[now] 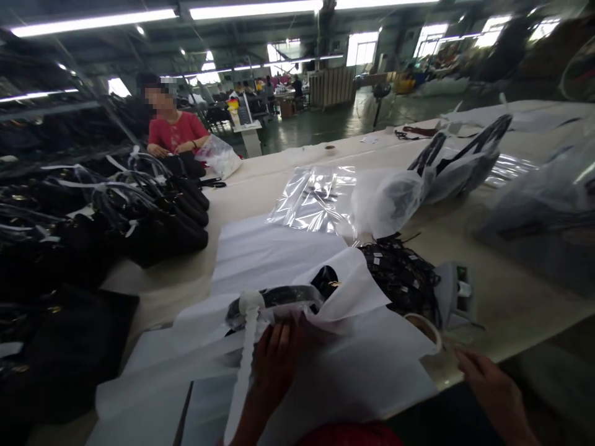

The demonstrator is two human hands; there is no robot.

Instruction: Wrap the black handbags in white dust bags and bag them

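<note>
My left hand (276, 356) is closed on the edge of the white wrapping paper (348, 297). The paper is folded around a black handbag, whose dark handle (290, 296) wears a clear wrap and a white tie. Part of the bag's black side and a gold-coloured fitting (333, 284) show in a gap of the paper. A long white strip with wavy edges (248, 353) hangs beside my left wrist. My right hand (495, 387) is at the table's front edge, right of a tape roll (430, 328). Its fingers are pressed together; what they hold, if anything, is too blurred to tell.
Black handbags (162, 229) crowd the left side. Clear plastic bags (316, 195) and wrapped bags (390, 198) lie farther back. Dark straps with tags (402, 272) are piled beside a small white device (458, 291). A person in red (179, 133) works across the table.
</note>
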